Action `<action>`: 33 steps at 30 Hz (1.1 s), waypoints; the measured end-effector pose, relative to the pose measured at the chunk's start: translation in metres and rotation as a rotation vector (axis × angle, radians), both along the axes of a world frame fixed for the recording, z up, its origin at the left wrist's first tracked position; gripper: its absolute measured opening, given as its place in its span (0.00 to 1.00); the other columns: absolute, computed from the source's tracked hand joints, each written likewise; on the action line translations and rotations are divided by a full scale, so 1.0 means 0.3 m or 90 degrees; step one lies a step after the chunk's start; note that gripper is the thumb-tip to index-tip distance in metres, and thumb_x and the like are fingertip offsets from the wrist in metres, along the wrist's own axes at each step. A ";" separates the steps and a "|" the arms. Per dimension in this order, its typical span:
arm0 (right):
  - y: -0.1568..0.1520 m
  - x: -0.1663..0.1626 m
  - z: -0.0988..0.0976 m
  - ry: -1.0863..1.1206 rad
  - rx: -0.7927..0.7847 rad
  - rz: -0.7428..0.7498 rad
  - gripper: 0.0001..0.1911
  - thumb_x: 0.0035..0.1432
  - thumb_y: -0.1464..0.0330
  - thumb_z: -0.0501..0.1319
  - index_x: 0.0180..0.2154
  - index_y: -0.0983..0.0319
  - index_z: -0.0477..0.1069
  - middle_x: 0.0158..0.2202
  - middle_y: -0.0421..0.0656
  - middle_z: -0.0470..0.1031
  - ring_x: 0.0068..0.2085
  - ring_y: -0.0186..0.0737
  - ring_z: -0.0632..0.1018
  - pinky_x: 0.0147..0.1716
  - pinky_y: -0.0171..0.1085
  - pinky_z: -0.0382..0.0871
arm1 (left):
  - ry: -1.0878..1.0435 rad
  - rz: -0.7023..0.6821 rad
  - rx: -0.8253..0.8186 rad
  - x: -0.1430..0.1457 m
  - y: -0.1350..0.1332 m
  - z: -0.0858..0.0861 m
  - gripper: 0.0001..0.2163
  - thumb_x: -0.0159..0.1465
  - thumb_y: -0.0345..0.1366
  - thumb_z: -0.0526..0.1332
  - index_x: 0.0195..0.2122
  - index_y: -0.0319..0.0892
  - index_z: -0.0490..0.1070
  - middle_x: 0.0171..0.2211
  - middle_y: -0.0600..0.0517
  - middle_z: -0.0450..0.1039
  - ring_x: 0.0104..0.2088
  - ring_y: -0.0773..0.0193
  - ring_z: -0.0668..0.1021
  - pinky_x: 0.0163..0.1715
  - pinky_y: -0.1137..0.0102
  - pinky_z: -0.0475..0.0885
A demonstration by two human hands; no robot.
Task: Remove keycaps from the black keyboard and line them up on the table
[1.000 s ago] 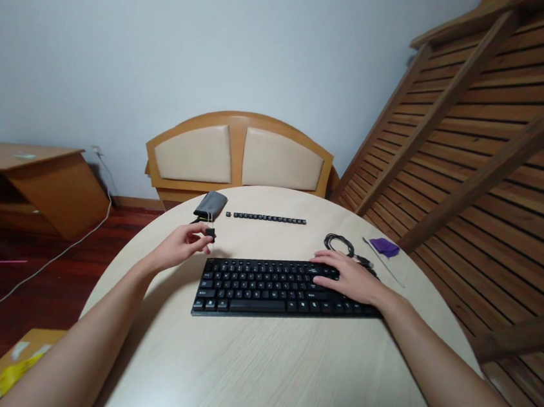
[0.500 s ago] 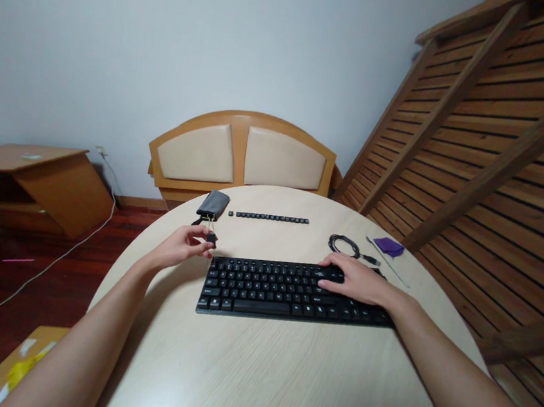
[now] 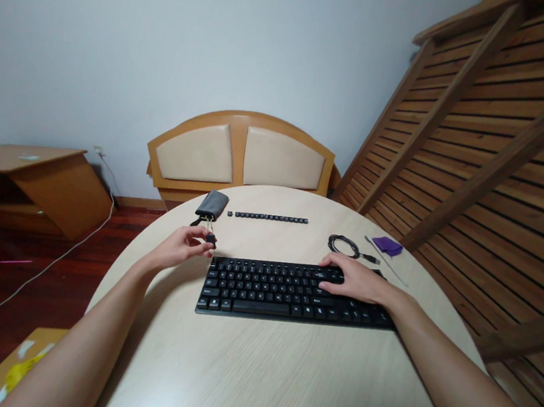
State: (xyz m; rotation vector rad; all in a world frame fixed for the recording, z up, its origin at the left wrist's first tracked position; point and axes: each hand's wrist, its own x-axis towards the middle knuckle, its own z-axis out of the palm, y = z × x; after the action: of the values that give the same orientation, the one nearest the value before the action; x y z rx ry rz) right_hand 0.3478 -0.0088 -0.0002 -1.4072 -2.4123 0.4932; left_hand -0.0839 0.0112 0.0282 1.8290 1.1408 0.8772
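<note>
A black keyboard lies across the middle of the round light-wood table. My right hand rests flat on the keyboard's right end, fingers spread over the keys. My left hand hovers just left of the keyboard's top-left corner, fingers pinched on a wire keycap puller with a small black keycap at its tip. A row of removed black keycaps lies in a line further back on the table.
A grey pouch sits at the left end of the keycap row. A coiled black cable and a purple cloth lie at the right. A chair back stands behind the table, wooden slats to the right, a low cabinet on the left.
The view and keyboard have shifted slightly right. My left hand keeps its pinch on the puller and keycap, almost unmoved; the right hand stays on the keyboard.
</note>
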 end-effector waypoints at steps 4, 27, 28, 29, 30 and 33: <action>-0.006 0.002 0.006 0.008 -0.014 -0.001 0.22 0.51 0.54 0.65 0.44 0.59 0.70 0.45 0.46 0.74 0.47 0.46 0.74 0.48 0.41 0.67 | 0.004 0.007 0.012 0.007 0.000 -0.002 0.13 0.55 0.45 0.67 0.32 0.41 0.75 0.29 0.48 0.77 0.29 0.58 0.80 0.32 0.66 0.75; 0.130 -0.748 0.085 0.228 0.040 0.199 0.09 0.60 0.64 0.61 0.37 0.64 0.73 0.33 0.45 0.79 0.33 0.38 0.77 0.31 0.33 0.65 | -0.027 0.049 0.093 0.028 0.020 -0.017 0.19 0.53 0.50 0.68 0.31 0.36 0.75 0.25 0.49 0.76 0.26 0.63 0.77 0.28 0.70 0.73; 0.133 -0.764 0.067 0.257 0.027 0.194 0.08 0.60 0.66 0.60 0.37 0.64 0.73 0.33 0.45 0.79 0.33 0.38 0.77 0.31 0.33 0.65 | -0.021 0.044 0.084 0.022 0.022 -0.017 0.19 0.54 0.50 0.68 0.30 0.36 0.75 0.24 0.49 0.76 0.26 0.63 0.77 0.28 0.69 0.73; 0.136 -0.774 0.047 0.284 0.011 0.187 0.07 0.60 0.67 0.60 0.36 0.65 0.73 0.33 0.44 0.79 0.33 0.37 0.77 0.31 0.33 0.66 | -0.010 0.039 0.075 0.015 0.024 -0.016 0.19 0.56 0.51 0.66 0.30 0.36 0.75 0.24 0.49 0.76 0.26 0.63 0.77 0.28 0.69 0.73; 0.138 -0.779 0.027 0.312 -0.001 0.179 0.06 0.60 0.68 0.59 0.36 0.64 0.73 0.33 0.44 0.79 0.33 0.37 0.78 0.32 0.33 0.66 | 0.002 0.031 0.063 0.007 0.024 -0.014 0.19 0.57 0.51 0.65 0.30 0.36 0.75 0.24 0.49 0.76 0.26 0.63 0.77 0.29 0.69 0.72; 0.140 -0.773 -0.023 0.382 -0.020 0.153 0.06 0.60 0.69 0.59 0.40 0.63 0.71 0.34 0.43 0.78 0.34 0.37 0.78 0.34 0.34 0.68 | 0.043 -0.005 0.024 -0.017 0.023 -0.008 0.18 0.60 0.49 0.63 0.35 0.36 0.76 0.29 0.47 0.77 0.30 0.62 0.78 0.33 0.68 0.73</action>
State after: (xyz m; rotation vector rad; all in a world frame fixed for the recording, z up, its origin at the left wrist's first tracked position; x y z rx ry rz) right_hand 0.1157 0.0333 -0.0073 -0.8172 -2.0772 0.8708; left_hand -0.0890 0.0182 0.0257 1.9051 1.1653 0.8440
